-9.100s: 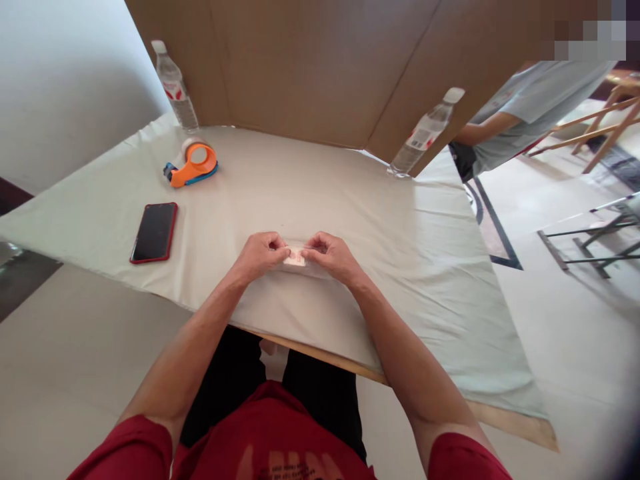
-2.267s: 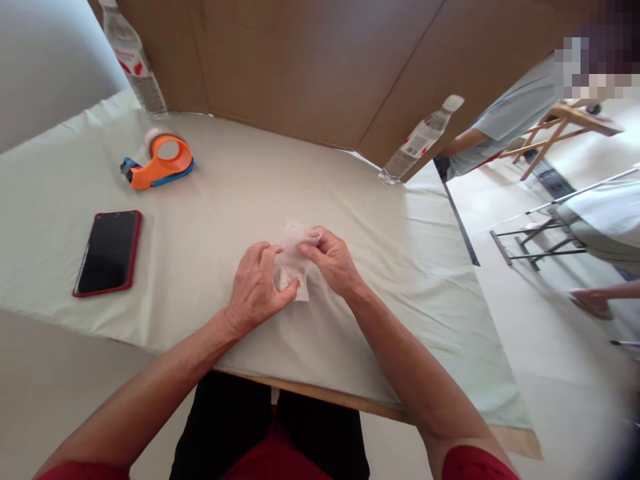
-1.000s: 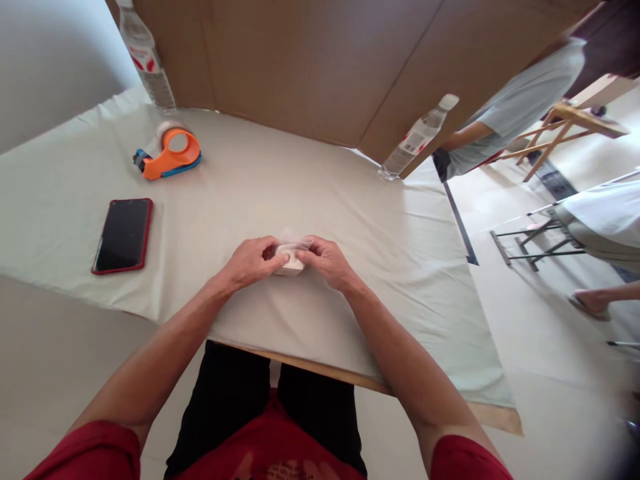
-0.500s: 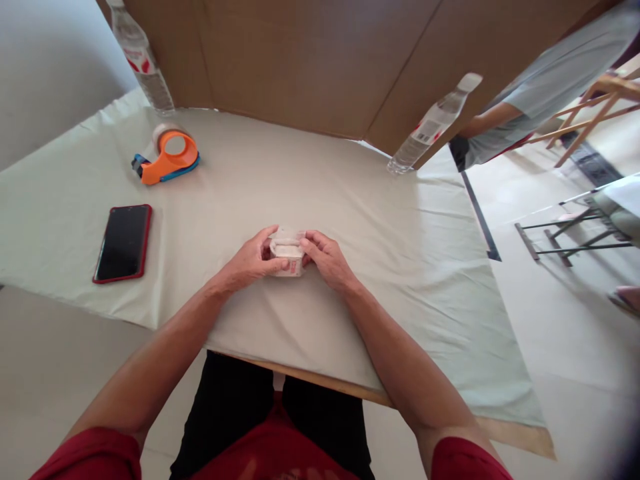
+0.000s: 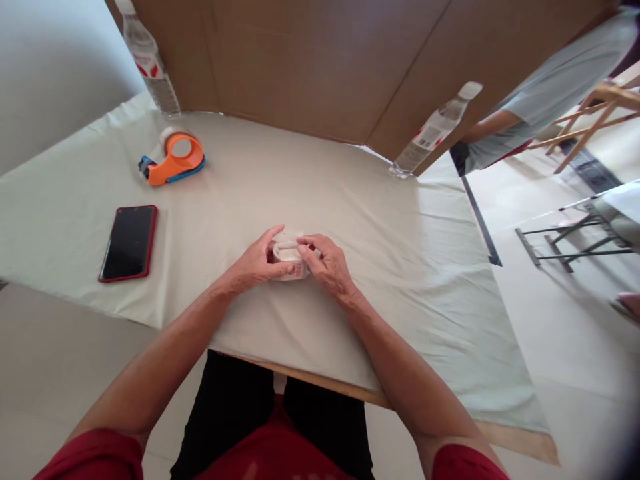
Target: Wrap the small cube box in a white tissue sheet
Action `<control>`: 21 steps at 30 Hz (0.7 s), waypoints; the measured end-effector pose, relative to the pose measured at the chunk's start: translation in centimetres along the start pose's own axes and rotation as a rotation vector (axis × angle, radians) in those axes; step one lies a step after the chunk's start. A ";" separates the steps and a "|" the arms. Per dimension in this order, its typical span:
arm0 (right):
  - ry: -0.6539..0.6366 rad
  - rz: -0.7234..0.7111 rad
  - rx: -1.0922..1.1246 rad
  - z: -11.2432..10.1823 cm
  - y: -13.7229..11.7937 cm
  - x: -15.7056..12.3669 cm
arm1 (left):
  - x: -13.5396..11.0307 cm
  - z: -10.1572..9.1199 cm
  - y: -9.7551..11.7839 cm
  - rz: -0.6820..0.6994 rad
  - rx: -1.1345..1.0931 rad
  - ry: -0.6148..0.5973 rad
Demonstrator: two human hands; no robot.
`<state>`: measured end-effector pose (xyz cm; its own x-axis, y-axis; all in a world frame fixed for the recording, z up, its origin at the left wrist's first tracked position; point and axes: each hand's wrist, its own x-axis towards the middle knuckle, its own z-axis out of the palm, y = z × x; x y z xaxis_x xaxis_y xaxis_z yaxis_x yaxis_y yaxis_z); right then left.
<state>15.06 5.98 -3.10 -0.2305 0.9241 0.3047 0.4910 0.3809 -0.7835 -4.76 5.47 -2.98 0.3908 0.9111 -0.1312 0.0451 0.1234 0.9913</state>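
A small white box [image 5: 291, 274] with red print on its front sits on the cloth-covered table before me. Its top is open, and something whitish shows inside, too small to name. My left hand [image 5: 261, 259] grips the box from the left, thumb along the front and fingers behind. At the top right edge of the box, my right hand [image 5: 325, 261] has its thumb and index finger pinched together on what looks like the rim or a flap. The fingers partly cover the box's right side.
A black phone in a red case [image 5: 129, 243] lies to the left. Behind it is an orange tape dispenser [image 5: 175, 160]. Two water bottles [image 5: 153, 70] stand against an upright cardboard panel [image 5: 310, 67] at the back. A person's arm [image 5: 493, 125] shows beyond the right bottle.
My right hand's fingers have moved from the box's right side up over its top edge. The left hand keeps its grip. The view has shifted slightly.
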 end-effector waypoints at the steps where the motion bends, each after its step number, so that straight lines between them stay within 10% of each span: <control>1: -0.017 -0.003 -0.009 0.0 0.0 0.0 | 0.0 0.0 0.1 -0.004 -0.006 -0.003; 8: -0.104 0.077 0.005 -0.1 -0.3 0.0 | 0.0 -0.2 0.1 -0.056 -0.105 -0.021; 15: 0.108 0.190 0.127 -0.8 0.4 0.3 | -0.2 0.0 0.6 -0.066 -0.066 -0.002; 21: -0.079 0.327 0.317 -0.4 0.7 0.6 | -0.2 0.1 0.4 -0.060 -0.046 -0.025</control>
<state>15.62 6.84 -3.24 -0.1759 0.9842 -0.0190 0.2704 0.0297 -0.9623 -4.74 5.27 -2.53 0.4112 0.8915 -0.1899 0.0272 0.1962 0.9802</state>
